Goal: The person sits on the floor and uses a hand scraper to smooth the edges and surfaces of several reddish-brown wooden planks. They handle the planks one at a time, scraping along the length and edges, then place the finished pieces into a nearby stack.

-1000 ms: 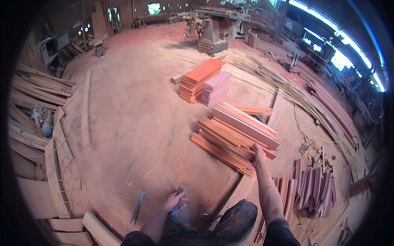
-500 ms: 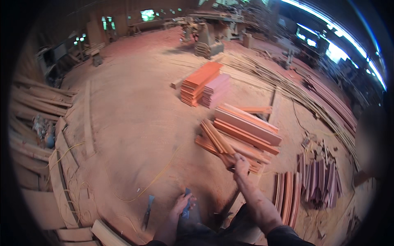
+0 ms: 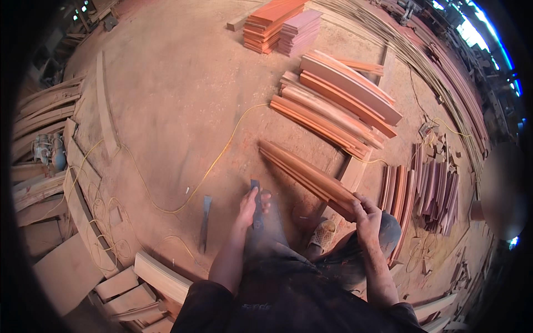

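Right hand [image 3: 366,213]: grasping, its thumb and fingers bent round the near end of a bundle of reddish strips [image 3: 305,173]; little gap shows between fingers and wood
Reddish strips: running from the right hand's grip outward and to its left, at a slant; the near end is up by the right knee (whether the far end clears the floor, I cannot tell)
Left hand [image 3: 254,208]: well left of the strips, not touching them; fingers curled about a dark flat tool [image 3: 256,187], which pokes out beyond the grip
Second flat tool [image 3: 206,213]: on the floor, left of the left hand
Wood pile [image 3: 338,102]: beyond the right hand's grip, apart from the held bundle; planks and strips side by side
Purple strips [image 3: 437,194]: to the right of the right hand
Step in hand: a one-handed hold on the bundle, as I judge it
Next move: shifting the strips would call for a firm right-hand grip, since the length hangs off one end; the left would need freeing to help
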Available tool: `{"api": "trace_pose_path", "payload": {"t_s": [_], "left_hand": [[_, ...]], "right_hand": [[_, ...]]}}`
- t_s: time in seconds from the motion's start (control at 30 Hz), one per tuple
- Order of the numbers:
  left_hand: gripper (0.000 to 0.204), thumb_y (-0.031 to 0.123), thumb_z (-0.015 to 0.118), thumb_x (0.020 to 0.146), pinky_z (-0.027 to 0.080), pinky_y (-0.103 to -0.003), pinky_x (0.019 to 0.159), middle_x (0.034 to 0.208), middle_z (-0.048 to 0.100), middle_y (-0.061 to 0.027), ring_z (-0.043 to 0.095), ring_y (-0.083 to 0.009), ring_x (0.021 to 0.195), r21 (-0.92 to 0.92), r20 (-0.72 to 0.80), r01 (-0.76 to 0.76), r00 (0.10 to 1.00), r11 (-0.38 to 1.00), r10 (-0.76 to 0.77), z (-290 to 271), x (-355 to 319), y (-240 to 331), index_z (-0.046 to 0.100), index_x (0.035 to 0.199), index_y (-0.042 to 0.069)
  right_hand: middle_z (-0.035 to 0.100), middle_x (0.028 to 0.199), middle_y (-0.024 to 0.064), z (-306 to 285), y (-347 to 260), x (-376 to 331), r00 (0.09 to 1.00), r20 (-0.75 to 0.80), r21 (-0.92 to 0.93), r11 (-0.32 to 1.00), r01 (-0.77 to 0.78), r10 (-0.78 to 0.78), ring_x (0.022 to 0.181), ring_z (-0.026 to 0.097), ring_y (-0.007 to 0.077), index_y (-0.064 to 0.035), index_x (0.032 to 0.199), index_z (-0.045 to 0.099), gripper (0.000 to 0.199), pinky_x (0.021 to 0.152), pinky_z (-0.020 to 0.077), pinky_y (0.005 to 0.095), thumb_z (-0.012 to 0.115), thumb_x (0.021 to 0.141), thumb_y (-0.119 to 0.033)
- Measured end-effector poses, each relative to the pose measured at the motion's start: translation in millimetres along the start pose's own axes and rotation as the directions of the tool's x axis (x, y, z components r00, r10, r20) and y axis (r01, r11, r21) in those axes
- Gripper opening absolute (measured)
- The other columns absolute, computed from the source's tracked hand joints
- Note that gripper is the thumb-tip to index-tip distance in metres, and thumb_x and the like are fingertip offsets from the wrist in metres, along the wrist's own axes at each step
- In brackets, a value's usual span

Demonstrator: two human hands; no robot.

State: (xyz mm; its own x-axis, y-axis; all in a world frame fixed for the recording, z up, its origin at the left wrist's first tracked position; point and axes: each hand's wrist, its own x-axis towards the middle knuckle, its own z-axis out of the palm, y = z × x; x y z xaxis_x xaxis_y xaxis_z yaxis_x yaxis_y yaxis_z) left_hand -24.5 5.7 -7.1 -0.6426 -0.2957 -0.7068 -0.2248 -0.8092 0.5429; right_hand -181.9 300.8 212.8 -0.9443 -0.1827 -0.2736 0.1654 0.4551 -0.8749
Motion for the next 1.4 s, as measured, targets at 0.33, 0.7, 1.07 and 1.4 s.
{"api": "trace_pose_path", "payload": {"t_s": [0.33,0.7,1.07,1.4], "left_hand": [[0.028,0.020,0.049,0.109,0.059,-0.038,0.062,0.106,0.074,-0.0177,0.072,-0.0254,0.076,0.062,0.000,-0.032,0.999,0.998,0.032,7,-7,7,0.055,0.129,0.003],[0.027,0.014,0.048,0.104,0.057,-0.032,0.058,0.100,0.074,-0.0140,0.071,-0.0180,0.072,0.487,0.052,-0.254,0.964,0.836,0.262,20,89,88,0.058,0.127,0.003],[0.028,0.012,0.052,0.101,0.054,-0.029,0.054,0.083,0.071,-0.0071,0.065,-0.0126,0.061,0.835,0.032,-0.106,0.989,0.540,0.144,36,224,118,0.061,0.126,0.005],[0.033,0.012,0.052,0.094,0.056,-0.037,0.059,0.080,0.070,-0.0112,0.066,-0.0178,0.064,0.926,0.148,-0.239,0.941,0.292,0.304,66,198,112,0.067,0.122,0.006]], "right_hand": [[0.059,0.138,0.0167,27,-35,60,0.896,0.295,0.671,0.596,-0.441,0.331,0.122,0.060,0.0373,-0.0103,0.140,0.053,0.054,0.094,0.0525,0.0662,0.053,0.103,-0.050],[0.060,0.140,0.0209,6,-6,75,0.887,0.172,0.629,0.645,-0.434,0.428,0.114,0.068,0.0391,0.0002,0.149,0.047,0.080,0.077,0.0634,0.0536,0.060,0.097,-0.059],[0.065,0.132,0.0200,-7,7,89,0.824,0.093,0.575,0.646,-0.502,0.558,0.111,0.069,0.0356,0.0023,0.143,0.054,0.075,0.072,0.0661,0.0497,0.055,0.099,-0.058],[0.063,0.134,0.0204,-5,15,84,0.846,0.093,0.576,0.665,-0.476,0.525,0.113,0.069,0.0348,0.0017,0.143,0.054,0.073,0.075,0.0666,0.0477,0.053,0.100,-0.058]]}}
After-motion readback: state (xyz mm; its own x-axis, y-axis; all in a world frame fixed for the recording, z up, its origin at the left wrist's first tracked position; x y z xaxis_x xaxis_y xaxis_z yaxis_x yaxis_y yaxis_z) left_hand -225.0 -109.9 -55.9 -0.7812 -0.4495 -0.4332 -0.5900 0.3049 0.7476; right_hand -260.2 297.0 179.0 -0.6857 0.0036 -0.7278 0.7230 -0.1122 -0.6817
